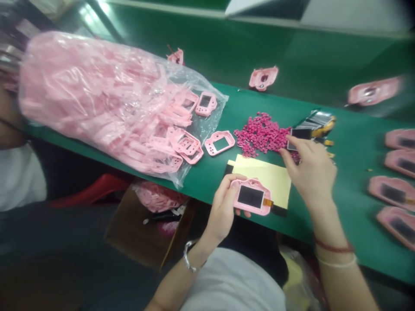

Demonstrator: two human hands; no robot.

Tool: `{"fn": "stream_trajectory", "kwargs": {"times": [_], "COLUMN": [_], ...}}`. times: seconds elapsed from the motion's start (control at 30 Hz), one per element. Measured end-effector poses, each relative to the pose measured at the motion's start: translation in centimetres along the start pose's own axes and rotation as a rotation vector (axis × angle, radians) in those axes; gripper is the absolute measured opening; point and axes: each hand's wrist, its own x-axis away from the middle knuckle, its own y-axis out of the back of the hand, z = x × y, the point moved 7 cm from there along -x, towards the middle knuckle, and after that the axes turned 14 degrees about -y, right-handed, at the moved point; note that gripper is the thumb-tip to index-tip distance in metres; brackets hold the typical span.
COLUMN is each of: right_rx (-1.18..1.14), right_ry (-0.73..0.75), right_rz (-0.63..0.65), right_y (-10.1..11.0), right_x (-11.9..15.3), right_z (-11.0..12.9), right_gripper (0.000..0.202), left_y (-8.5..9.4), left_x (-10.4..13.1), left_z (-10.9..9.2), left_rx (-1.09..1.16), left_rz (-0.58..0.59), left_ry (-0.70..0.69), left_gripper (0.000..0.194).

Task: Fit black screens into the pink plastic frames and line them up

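Observation:
My left hand [223, 207] holds a pink camera-shaped shell [254, 183] by its left end, over the near edge of a yellow pad [274, 175]. A dark screen [250, 196] sits in the shell, an orange ribbon at its right. Beyond the pad, my right hand [306, 166] is at a pile of magenta small parts [261, 131], thumb and index finger close together at its right side. Whatever is between those fingertips is too small to make out. Just above them lies another dark screen [300, 134], beside a stack of screens with orange ribbons [316, 121].
A large clear bag of pink shells [97, 99] covers the table's left part. One loose shell [219, 143] lies beside it. Several shells with screens [394, 192] line the right side. Below the green table [350, 181] is a cardboard box [139, 235]. A person's sleeve [21, 179] shows at left.

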Motion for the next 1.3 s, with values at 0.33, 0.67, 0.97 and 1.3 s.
{"fn": "stream_trajectory", "kwargs": {"times": [0.33,0.67,0.97,1.3], "right_rx": [-0.507,-0.457,-0.529,-0.650], "right_ry": [-0.165,0.025,0.097,-0.056], "right_rz": [0.174,0.118,0.357,0.365], "right_y": [5.0,6.8,7.0,7.5], "right_x": [3.7,10.2,11.6,13.3], "right_z": [1.9,8.0,7.1,7.1], "right_gripper": [0.014,0.012,0.032,0.036], "left_y": [-0.4,-3.7,-3.8,-3.3], "left_x": [0.0,2.8,3.6,3.7], "left_z": [-0.4,-0.3,0.1,-0.2], "left_rx": [-0.040,-0.039,-0.015,-0.021], "left_rz": [0.030,0.077,0.075,0.045], "left_ry": [-0.020,-0.190,-0.136,-0.218], "left_gripper": [0.034,0.042,0.043,0.033]}}
